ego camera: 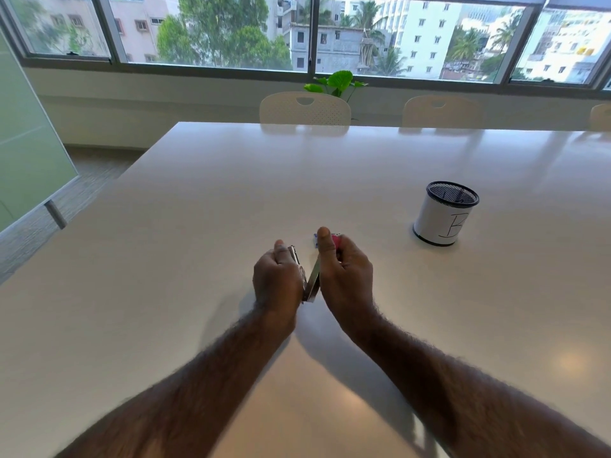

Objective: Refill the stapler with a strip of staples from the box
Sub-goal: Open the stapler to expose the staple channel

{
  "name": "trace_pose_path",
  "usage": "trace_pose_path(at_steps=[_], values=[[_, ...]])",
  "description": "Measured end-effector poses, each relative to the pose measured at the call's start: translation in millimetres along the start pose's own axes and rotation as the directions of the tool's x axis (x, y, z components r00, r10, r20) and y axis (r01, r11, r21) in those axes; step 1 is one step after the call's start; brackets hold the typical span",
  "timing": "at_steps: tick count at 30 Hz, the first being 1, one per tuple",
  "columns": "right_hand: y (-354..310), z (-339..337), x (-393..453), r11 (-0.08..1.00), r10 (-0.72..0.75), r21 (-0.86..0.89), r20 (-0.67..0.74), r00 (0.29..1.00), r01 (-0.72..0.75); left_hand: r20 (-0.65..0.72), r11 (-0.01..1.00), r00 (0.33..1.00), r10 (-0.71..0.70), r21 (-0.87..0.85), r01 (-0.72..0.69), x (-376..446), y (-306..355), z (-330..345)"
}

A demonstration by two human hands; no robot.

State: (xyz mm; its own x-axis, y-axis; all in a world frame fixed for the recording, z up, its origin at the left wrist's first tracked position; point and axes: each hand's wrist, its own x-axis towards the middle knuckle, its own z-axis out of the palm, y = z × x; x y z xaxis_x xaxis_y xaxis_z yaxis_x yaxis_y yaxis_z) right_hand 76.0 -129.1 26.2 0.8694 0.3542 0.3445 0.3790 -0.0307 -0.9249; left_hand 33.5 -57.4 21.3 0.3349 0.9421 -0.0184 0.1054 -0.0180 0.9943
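centrally, small silver metal stapler with pink top (312,279), swung open in a v, both hands closed on it: left hand (277,279) on one arm, right hand (344,272) on the other, above glossy white bench (198,259). small blue-and-white box (315,241) just behind the right thumb; white-wrapped black mesh pen cup (444,213) well apart, right.

Small metal stapler with a pink plastic top (312,279): opened into a V, hinge end nearest the viewer, held above the white table. Small blue-and-white cardboard staple box (316,240): lies on the table just beyond, mostly hidden.
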Motion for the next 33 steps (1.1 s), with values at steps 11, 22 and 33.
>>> trace_pose_path(at_steps=[11,22,33], values=[[-11.5,-13.6,-24.8,0.731,-0.651,-0.095,0.202,0.732,0.676,0.327,0.8,0.88,-0.343,-0.389,0.457,13.2,15.0,-16.6],[-8.0,-22.4,-22.0,0.725,-0.655,0.06,0.367,0.661,0.686,0.471,0.702,0.819,-0.327,-0.459,0.544,25.3,10.4,-25.0],[8.9,-10.6,-2.7,0.857,-0.341,-0.269,0.343,0.875,0.439,0.349,0.93,0.915,-0.205,-0.221,0.292,2.3,13.8,-21.4]])
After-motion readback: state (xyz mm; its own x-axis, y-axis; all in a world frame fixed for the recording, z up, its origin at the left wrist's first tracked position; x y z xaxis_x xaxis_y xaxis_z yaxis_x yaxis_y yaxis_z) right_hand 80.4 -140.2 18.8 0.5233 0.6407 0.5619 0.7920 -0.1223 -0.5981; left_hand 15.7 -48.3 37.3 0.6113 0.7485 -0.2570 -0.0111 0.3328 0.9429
